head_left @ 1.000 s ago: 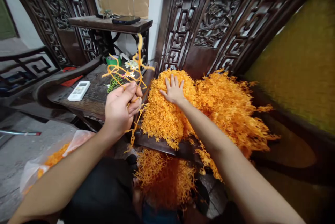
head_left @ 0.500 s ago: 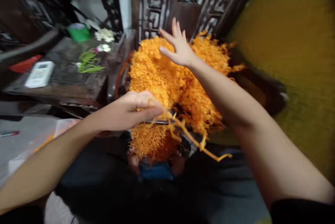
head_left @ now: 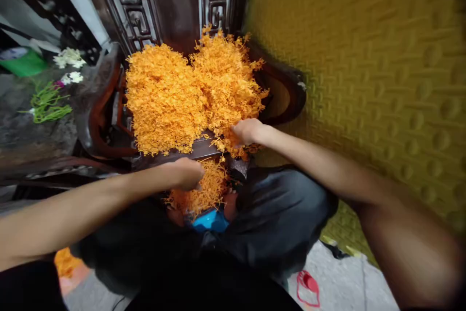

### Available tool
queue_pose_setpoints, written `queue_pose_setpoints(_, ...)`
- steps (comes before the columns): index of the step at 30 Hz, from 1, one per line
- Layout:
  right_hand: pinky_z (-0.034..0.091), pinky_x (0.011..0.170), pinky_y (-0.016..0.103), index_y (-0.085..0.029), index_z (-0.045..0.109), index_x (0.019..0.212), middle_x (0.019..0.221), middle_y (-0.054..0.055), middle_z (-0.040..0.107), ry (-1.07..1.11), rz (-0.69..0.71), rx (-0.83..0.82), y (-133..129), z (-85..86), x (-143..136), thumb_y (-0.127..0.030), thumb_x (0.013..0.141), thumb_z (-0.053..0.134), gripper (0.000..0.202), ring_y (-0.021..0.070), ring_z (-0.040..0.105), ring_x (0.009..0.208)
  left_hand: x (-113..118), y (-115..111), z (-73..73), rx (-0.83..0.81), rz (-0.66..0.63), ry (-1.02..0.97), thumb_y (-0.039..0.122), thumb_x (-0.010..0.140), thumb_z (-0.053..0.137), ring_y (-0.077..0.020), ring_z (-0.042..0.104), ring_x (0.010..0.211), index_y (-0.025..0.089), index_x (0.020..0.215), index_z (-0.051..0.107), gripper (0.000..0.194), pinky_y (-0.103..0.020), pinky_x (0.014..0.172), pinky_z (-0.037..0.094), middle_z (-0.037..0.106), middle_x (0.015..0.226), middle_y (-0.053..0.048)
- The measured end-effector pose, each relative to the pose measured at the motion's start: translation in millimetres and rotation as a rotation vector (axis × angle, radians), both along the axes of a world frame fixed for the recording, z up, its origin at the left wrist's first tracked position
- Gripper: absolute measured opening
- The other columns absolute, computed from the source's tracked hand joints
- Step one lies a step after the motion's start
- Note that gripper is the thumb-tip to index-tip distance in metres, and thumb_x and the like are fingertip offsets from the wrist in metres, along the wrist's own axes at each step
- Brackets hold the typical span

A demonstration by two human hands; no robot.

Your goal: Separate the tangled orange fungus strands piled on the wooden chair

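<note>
Orange strands point(head_left: 163, 100), frilly, tangled, in two mounds, left hand point(head_left: 186, 174) and right hand point(head_left: 248, 132) with curled fingers, any pinch unclear

Reads as a home, likely a sitting room. Shows a carved dark-wood armchair point(head_left: 179, 14) around and beyond the right-hand fingers point(head_left: 239, 129), plus a second dark-wood surface point(head_left: 20, 129) well to their left. Includes a textured yellow sheet point(head_left: 367, 58) to their right and pale grey floor point(head_left: 344, 277) on their near side.
</note>
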State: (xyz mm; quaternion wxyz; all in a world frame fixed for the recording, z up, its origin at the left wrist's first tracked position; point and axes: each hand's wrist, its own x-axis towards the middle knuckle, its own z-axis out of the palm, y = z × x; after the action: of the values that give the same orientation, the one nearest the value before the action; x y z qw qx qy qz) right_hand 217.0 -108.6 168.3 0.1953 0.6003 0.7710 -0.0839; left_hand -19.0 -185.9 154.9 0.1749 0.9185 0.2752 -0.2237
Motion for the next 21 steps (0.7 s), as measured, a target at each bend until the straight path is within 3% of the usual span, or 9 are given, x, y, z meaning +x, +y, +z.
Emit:
queue_pose_setpoints(3,0.055,0.078,0.038,-0.020,0.078,0.111,0.107,0.015,0.077,0.059,0.010,0.096,-2,-0.8,18,-0.022,0.081,0.074,0.030,0.0300,0.074,0.095,36,24,7.5,0.085,0.012,-0.052,0.040,0.089,0.067,-0.0307,0.071,0.086,0.013,0.107,0.076,0.033,-0.042,0.078,0.055,0.075,0.104,-0.020)
queue_pose_setpoints(6,0.053,0.085,0.039,-0.014,0.072,0.121,0.114,0.019,0.074,0.118,-0.029,0.276,1,11.3,41,-0.016,0.093,0.051,0.035,0.0319,0.072,0.105,66,44,2.0,0.176,0.001,-0.039,0.041,0.093,0.060,-0.0320,0.072,0.094,0.012,0.114,0.074,0.038,-0.043,0.082,0.056,0.075,0.109,-0.020)
queue_pose_setpoints(11,0.053,0.083,0.039,-0.013,0.072,0.105,0.103,0.016,0.075,0.344,-0.182,0.593,1,21.8,64,-0.016,0.091,0.049,0.027,0.0325,0.072,0.097,89,54,-24.5,0.206,-0.061,0.073,0.036,0.091,0.064,-0.0317,0.073,0.095,0.012,0.112,0.075,0.034,-0.040,0.080,0.056,0.076,0.107,-0.020)
queue_pose_setpoints(14,0.054,0.087,0.039,-0.015,0.070,0.108,0.106,0.014,0.075,0.507,-0.204,0.698,-1,22.8,71,-0.014,0.090,0.049,0.028,0.0307,0.071,0.100,97,55,-25.1,0.243,-0.067,0.071,0.039,0.095,0.057,-0.0307,0.072,0.094,0.012,0.109,0.075,0.035,-0.040,0.080,0.054,0.075,0.105,-0.019)
queue_pose_setpoints(18,0.053,0.092,0.039,-0.016,0.064,0.121,0.111,0.013,0.073,0.657,-0.215,0.814,-1,28.8,71,-0.018,0.096,0.043,0.033,0.0275,0.069,0.100,111,57,-8.5,0.463,-0.118,-0.257,0.047,0.105,0.029,-0.0314,0.064,0.109,0.011,0.116,0.069,0.055,-0.042,0.090,0.047,0.069,0.115,-0.020)
queue_pose_setpoints(21,0.053,0.090,0.038,-0.015,0.062,0.123,0.108,0.013,0.073,0.719,-0.232,0.858,1,34.3,68,-0.021,0.099,0.039,0.033,0.0263,0.069,0.097,120,60,-12.1,0.551,-0.274,-0.368,0.058,0.100,0.042,-0.0353,0.054,0.121,0.011,0.129,0.062,0.059,-0.046,0.100,0.040,0.062,0.126,-0.022)
